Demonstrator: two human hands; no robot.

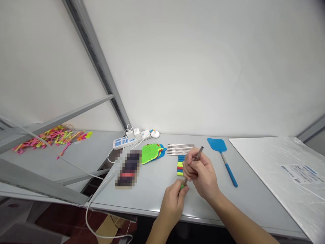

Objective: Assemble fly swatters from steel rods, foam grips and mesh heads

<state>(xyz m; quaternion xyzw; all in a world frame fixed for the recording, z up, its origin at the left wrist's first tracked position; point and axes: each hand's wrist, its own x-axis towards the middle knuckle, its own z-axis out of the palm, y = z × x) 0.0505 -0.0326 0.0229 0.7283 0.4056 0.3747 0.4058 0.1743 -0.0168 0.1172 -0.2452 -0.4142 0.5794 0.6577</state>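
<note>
My right hand (200, 171) is closed round a metal rod (199, 153), whose upper end sticks out above the fist. Below it, my left hand (174, 198) grips a green handle sleeve (182, 186) at the rod's lower end. Just behind my hands lie several coloured sleeves (180, 168) in blue, yellow and red, partly hidden by my right hand. Farther back is a row of shiny metal rods (179, 149). Green, red and blue fly swatter heads (151, 153) are stacked to the left. A whole blue fly swatter (228, 171) lies to the right.
A power strip (122, 142) with plugs and white cables stands at the back left, beside a small white round device (155, 134). A blurred-out dark object (128, 169) lies in front. A white wrapped panel (279, 169) covers the right side. Colourful pieces (54, 137) lie beyond the metal frame.
</note>
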